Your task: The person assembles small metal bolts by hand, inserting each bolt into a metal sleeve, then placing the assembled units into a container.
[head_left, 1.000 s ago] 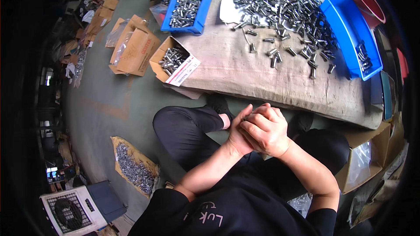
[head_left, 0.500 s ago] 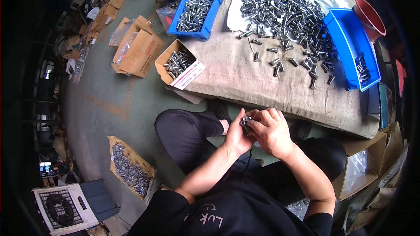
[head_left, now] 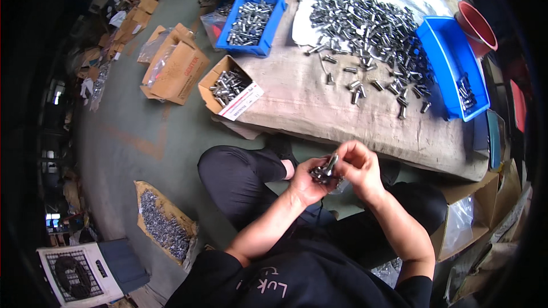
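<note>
My left hand (head_left: 304, 185) is cupped, palm up, above my lap, around several small dark metal pieces (head_left: 322, 175); whether they are nuts or bolts is hard to make out. Just over that palm, my right hand (head_left: 362, 172) pinches a shiny bolt (head_left: 332, 162) between thumb and fingers, held nearly upright. Beyond both hands, a big heap of bolts (head_left: 371, 28) covers a white sheet on the cloth-covered table (head_left: 285, 91), with loose ones scattered toward the near side.
Bolts fill a blue bin (head_left: 267, 45) and a small carton (head_left: 246, 102) on the left. At the right stand a blue bin (head_left: 442, 45) with a few bolts and a red bucket (head_left: 478, 28). On the floor lie a tray of small metal parts (head_left: 191, 228) and an open carton (head_left: 185, 71).
My hands have moved slightly apart, and the left palm has opened to show more metal pieces. The right hand now holds a bolt raised upright over them. The whole view has shifted slightly.
</note>
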The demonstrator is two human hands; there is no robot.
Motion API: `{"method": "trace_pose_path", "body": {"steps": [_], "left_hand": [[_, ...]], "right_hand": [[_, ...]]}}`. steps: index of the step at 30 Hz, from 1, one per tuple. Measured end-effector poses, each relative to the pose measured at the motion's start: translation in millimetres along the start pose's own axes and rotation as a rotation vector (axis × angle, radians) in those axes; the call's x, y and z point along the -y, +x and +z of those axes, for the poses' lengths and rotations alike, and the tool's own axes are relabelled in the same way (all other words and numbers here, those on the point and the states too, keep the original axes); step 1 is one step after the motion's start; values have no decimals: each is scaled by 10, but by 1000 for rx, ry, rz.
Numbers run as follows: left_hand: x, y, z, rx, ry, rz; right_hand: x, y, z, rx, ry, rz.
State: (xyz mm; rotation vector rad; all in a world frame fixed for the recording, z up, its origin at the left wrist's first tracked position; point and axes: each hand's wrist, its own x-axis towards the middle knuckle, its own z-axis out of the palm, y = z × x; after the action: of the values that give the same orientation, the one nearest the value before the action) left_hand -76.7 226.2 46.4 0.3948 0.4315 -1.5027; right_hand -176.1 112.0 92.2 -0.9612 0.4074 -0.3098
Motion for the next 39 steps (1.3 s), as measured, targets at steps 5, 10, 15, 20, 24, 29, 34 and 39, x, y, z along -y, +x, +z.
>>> {"method": "trace_pose_path", "body": {"steps": [5, 10, 15, 20, 24, 29, 34, 39], "left_hand": [[-161, -205, 176, -36, 101, -12], [-187, -318, 285, -30, 131, 7], [-184, -355, 294, 24, 168, 46], [-168, -394, 337, -30, 229, 71], [-118, -444, 414, -97, 660, 344], [-41, -443, 547, -175, 752, 473], [-44, -449, 543, -116, 907, 647], [-69, -427, 484, -27, 1172, 832]], "right_hand": [[0, 73, -86, -51, 356, 70], [-73, 57, -107, -92, 310, 3], [-69, 20, -88, -112, 216, -30], [-75, -13, -91, -111, 181, -43], [-66, -29, -44, -103, 125, -83], [-65, -71, 18, -86, 50, -153], [-30, -79, 5, -66, 93, -61], [-38, -51, -49, -33, 203, 16]]}}
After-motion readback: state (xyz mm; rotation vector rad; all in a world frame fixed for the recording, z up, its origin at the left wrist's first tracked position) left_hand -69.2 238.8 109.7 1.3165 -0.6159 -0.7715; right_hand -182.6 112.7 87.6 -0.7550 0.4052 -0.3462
